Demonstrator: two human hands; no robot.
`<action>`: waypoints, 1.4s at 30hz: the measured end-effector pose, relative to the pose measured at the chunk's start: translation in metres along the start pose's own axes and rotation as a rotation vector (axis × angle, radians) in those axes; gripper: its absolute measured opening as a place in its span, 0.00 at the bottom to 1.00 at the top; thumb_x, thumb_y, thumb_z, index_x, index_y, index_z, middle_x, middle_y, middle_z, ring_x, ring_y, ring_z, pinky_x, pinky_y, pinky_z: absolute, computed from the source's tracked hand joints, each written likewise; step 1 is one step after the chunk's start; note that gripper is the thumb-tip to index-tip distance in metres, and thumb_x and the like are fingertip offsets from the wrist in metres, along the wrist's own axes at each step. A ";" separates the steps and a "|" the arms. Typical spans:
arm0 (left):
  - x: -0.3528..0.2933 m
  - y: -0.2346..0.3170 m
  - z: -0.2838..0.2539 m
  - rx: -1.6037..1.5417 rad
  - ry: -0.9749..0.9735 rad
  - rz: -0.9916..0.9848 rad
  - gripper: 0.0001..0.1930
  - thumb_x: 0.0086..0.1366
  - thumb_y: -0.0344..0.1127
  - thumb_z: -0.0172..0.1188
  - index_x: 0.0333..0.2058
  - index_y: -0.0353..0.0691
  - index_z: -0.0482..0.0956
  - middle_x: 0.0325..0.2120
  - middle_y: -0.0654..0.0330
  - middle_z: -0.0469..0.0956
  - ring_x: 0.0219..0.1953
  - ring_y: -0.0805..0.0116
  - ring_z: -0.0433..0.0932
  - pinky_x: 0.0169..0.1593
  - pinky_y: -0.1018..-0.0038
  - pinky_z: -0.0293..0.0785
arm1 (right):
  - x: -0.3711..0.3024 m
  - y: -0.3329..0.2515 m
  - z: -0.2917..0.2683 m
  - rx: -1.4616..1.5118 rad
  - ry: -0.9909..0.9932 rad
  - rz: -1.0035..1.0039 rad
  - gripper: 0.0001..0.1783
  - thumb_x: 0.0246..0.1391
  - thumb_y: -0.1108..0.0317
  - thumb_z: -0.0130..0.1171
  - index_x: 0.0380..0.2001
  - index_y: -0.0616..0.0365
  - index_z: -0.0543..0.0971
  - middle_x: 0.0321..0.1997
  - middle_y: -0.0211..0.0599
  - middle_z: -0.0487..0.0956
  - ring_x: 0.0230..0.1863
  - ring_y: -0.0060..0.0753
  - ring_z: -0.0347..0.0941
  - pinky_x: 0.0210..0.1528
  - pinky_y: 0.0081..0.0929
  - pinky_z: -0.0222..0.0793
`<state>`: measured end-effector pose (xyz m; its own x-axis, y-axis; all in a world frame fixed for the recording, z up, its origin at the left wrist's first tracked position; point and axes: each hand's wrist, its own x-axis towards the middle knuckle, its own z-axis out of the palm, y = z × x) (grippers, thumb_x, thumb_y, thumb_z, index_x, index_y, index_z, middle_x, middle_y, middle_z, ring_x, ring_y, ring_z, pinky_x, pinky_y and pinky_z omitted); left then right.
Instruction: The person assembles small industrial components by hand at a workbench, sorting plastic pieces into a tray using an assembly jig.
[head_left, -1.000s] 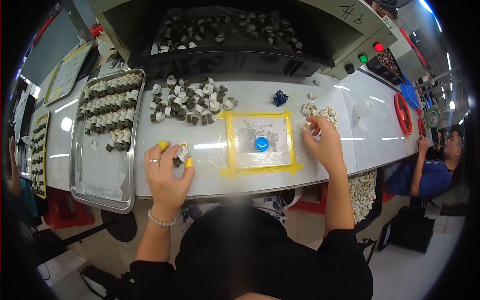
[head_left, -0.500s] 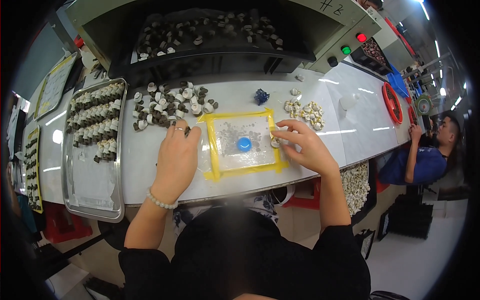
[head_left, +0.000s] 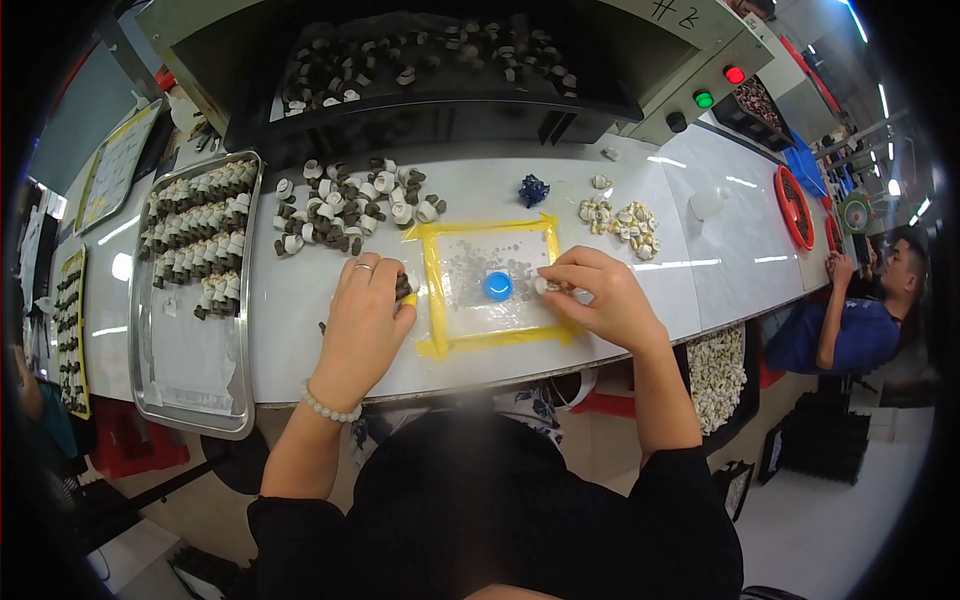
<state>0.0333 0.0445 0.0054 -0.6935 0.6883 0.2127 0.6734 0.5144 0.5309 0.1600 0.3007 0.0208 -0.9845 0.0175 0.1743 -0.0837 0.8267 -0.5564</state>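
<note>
I am seeing the left hand [head_left: 365, 310] from above, its fingers curling narrowly around a dark piece [head_left: 403, 287]; knuckles and thumb are hiding most of that piece, so I am not making out its full shape. A yellow cover is showing on a fingertip there. Beyond the hand's left side, a small dark bit [head_left: 322, 326] is peeking out, mostly covered. The right hand [head_left: 600, 295] is pinching a white piece [head_left: 545, 286] between thumb and fingers, which are covering its right end. It is sitting over the right part of the yellow tape frame [head_left: 432, 310], just right of the blue cap [head_left: 498, 286]; whether it is touching the sheet below, I cannot tell.

The machine's black tray [head_left: 400, 128] is overhanging the tabletop's back edge, its contents blurring in shadow. At the right, a co-worker [head_left: 840, 325] is partly falling into the dark rim.

Both hands are working nearer the tabletop's front edge, with white surface running between the left hand and the metal tray [head_left: 190, 365] toward the left end. The dark-and-white pile [head_left: 335, 210] is bordering the back left, the white-and-yellow cluster [head_left: 637, 232] the back right.
</note>
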 end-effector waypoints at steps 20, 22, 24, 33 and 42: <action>-0.033 0.018 0.042 -1.575 0.056 -0.384 0.13 0.58 0.17 0.58 0.43 0.27 0.70 0.37 0.49 0.77 0.38 0.61 0.80 0.47 0.70 0.79 | 0.029 -0.033 0.015 0.033 -0.010 -0.044 0.13 0.44 0.75 0.64 0.37 0.60 0.82 0.31 0.36 0.77 0.31 0.31 0.74 0.34 0.25 0.71; -0.033 0.018 0.043 -1.580 0.056 -0.382 0.13 0.58 0.18 0.57 0.43 0.26 0.71 0.37 0.48 0.77 0.38 0.60 0.80 0.47 0.69 0.79 | 0.024 -0.030 0.019 0.159 0.011 0.000 0.14 0.43 0.76 0.65 0.38 0.60 0.82 0.32 0.36 0.78 0.32 0.29 0.74 0.34 0.24 0.71; -0.032 0.018 0.043 -1.583 0.053 -0.379 0.13 0.59 0.18 0.57 0.43 0.26 0.71 0.38 0.48 0.77 0.38 0.60 0.80 0.46 0.69 0.79 | 0.020 -0.032 0.021 0.285 0.033 0.045 0.15 0.43 0.77 0.65 0.39 0.61 0.81 0.32 0.36 0.78 0.32 0.27 0.74 0.35 0.22 0.70; -0.036 0.011 0.050 -1.595 0.021 -0.327 0.12 0.59 0.19 0.57 0.43 0.26 0.72 0.38 0.46 0.78 0.39 0.59 0.81 0.45 0.68 0.80 | 0.015 -0.047 0.028 0.532 0.037 0.077 0.16 0.42 0.78 0.65 0.39 0.63 0.81 0.33 0.36 0.79 0.32 0.25 0.73 0.36 0.21 0.69; -0.038 0.009 0.051 -1.533 -0.025 -0.323 0.11 0.60 0.19 0.57 0.42 0.26 0.74 0.40 0.45 0.78 0.39 0.58 0.80 0.44 0.67 0.81 | 0.017 -0.052 0.028 0.442 -0.030 -0.006 0.14 0.42 0.78 0.65 0.37 0.63 0.82 0.34 0.38 0.80 0.34 0.29 0.76 0.36 0.21 0.71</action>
<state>0.0785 0.0490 -0.0402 -0.7370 0.6717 -0.0753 -0.4002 -0.3440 0.8494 0.1429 0.2419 0.0300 -0.9873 -0.0083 0.1589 -0.1412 0.5063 -0.8507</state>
